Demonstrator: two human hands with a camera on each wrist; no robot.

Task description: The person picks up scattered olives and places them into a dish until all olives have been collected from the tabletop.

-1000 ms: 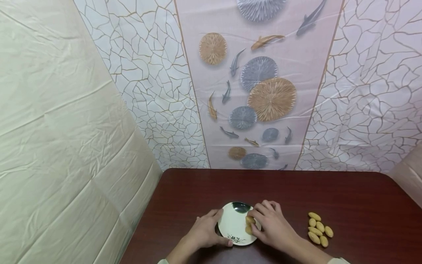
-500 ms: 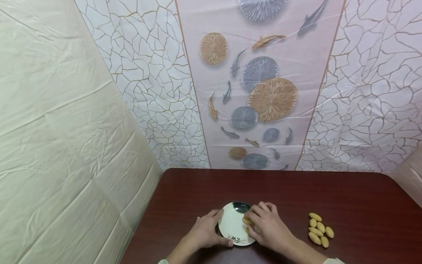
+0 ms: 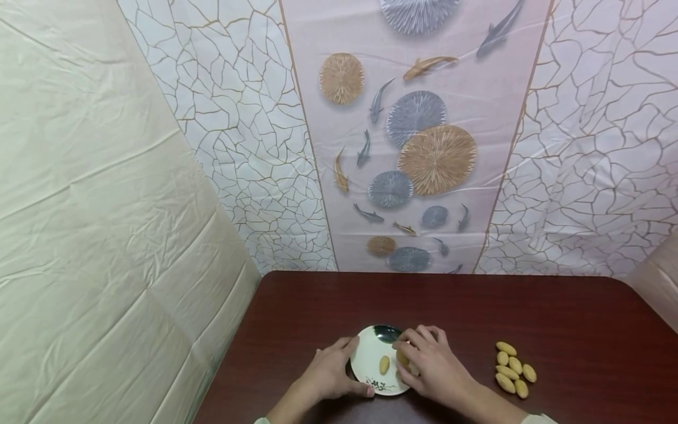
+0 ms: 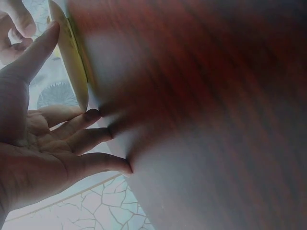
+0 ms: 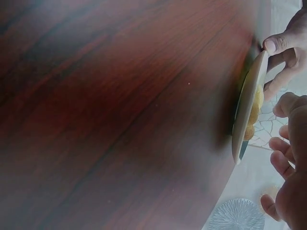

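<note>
A white plate with a dark green patch and a small plant pattern stands near the table's front. My left hand holds it at the left, thumb on the front rim and index finger farther round the edge. One yellow-brown oval nut-like piece lies mid-plate. My right hand is over the plate's right side, fingers loosely bent, another oval piece partly hidden under them. In the right wrist view, several pieces sit on the plate and the right fingertips are apart from them.
Several more oval pieces lie in a loose group on the dark red-brown table, to the right of the right hand. A patterned cloth hangs behind the table, and a pale cloth hangs at the left.
My right hand has moved slightly left over the plate and let go of an oval piece, which now lies nearer the plate's middle. My left hand has stayed at the rim.
</note>
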